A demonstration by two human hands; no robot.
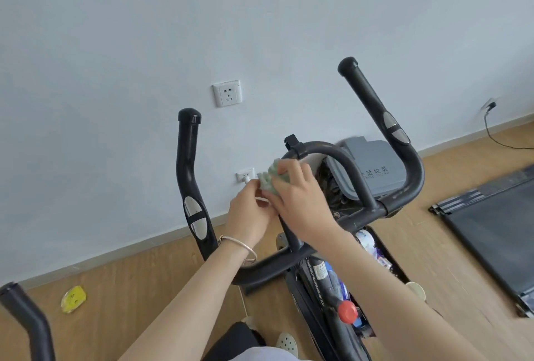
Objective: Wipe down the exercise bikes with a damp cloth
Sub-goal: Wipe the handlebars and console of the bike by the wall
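Wiping step, on the bike [323, 291] handlebar. Left hand [248, 213] pinches the cloth [268, 180] edge; right hand [297, 195] is curled over it. Cloth sits at the left end of the loop [342, 158]. Next, I reckon: wrap it round the loop, slide along, then do the grips [372, 106].

Two exercise bikes: near bike [372, 106], second bike [29, 323]. One green cloth [270, 180]. Two hands: left hand [248, 211], right hand [300, 198]. One bracelet [241, 248]. Three wall sockets [227, 93] [245, 176] [489, 106]. One grey bin [375, 164], one treadmill [491, 230].

even, soft daylight, faint shadows; wide-angle bending at edges, slight motion blur mid-frame.
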